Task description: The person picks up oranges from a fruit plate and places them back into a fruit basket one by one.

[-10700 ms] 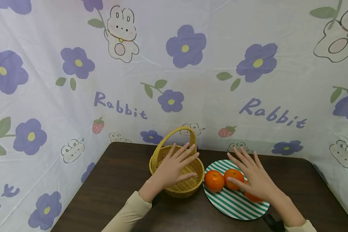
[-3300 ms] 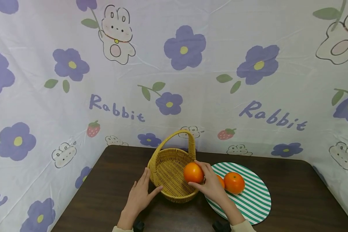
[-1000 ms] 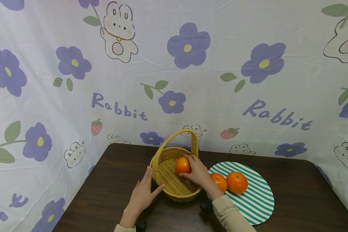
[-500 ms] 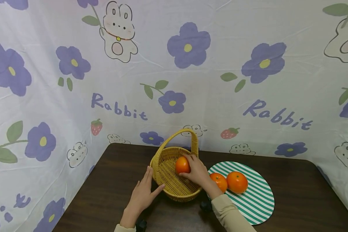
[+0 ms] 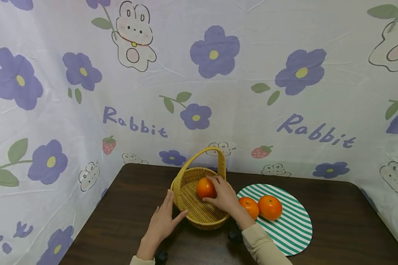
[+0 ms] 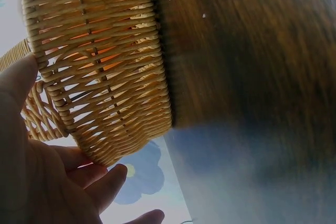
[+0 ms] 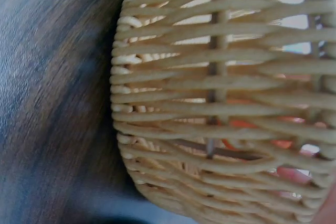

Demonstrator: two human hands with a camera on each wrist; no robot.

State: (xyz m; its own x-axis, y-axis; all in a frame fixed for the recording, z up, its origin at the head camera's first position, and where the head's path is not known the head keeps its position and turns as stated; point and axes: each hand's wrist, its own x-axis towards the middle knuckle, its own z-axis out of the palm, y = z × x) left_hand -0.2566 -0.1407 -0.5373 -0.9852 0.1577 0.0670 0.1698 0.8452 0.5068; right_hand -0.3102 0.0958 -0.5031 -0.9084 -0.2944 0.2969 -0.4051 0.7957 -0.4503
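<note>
In the head view my right hand (image 5: 223,195) holds an orange (image 5: 206,188) inside the yellow wicker basket (image 5: 203,221), fingers and thumb around its right side. My left hand (image 5: 160,221) lies at the basket's left side with fingers extended and thumb apart. Up close in the left wrist view, the left thumb and fingers touch the woven wall (image 6: 105,72) near the rim. The basket's weave (image 7: 210,82) fills most of the right wrist view, with orange colour showing through the gaps. Two more oranges (image 5: 270,207) sit side by side on a round striped mat (image 5: 292,235).
The arched basket handle (image 5: 199,152) rises over the basket, close by the right hand. The green-and-white mat lies right of the basket on a dark wooden table (image 5: 119,213). A white cloth (image 5: 238,110) with flowers and rabbits hangs behind the table.
Earlier both hands were spread, over the basket and the mat's oranges. My right hand then held one orange at the basket's right rim; it is now inside, shifted slightly left in the last half second.
</note>
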